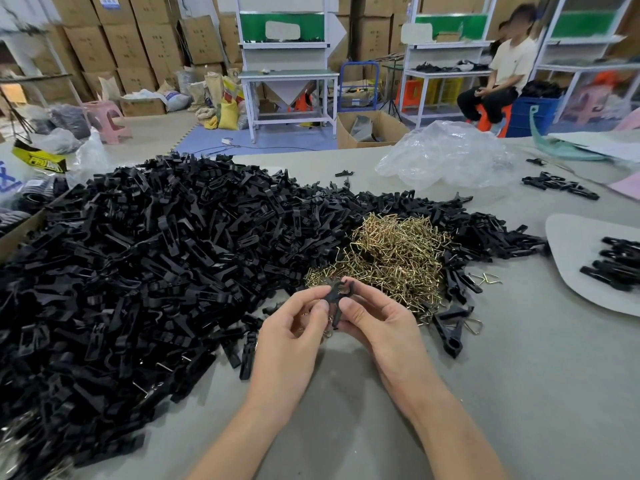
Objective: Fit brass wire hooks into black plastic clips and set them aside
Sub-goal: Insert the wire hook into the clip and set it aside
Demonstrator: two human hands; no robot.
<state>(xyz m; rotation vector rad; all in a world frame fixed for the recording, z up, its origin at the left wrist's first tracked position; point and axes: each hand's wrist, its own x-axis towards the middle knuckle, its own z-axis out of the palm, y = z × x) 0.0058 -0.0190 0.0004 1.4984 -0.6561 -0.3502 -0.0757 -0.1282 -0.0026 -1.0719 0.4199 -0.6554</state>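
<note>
A big room stacked with brown boxes lies behind a wide grey bench. The huge heap of black clips runs off the left edge, so not all of it can be seen. A round grey mat on the right is cut off too, with a few finished clips lying on it. A crumpled clear bag sits at the back of the bench.

Near the front, the left hand and the right hand both pinch one small black clip between thumb and fingers, over the bench. The clip is dark and thin, with two little curled tips at the top (a bit like tiny horns). Its lower half is hidden behind the fingers. A bit of gold wire peeks out below the thumbs, but it is too small to tell if it sits in the clip. The pile of shiny brass hooks lies just behind the hands, with black clips around it.
</note>
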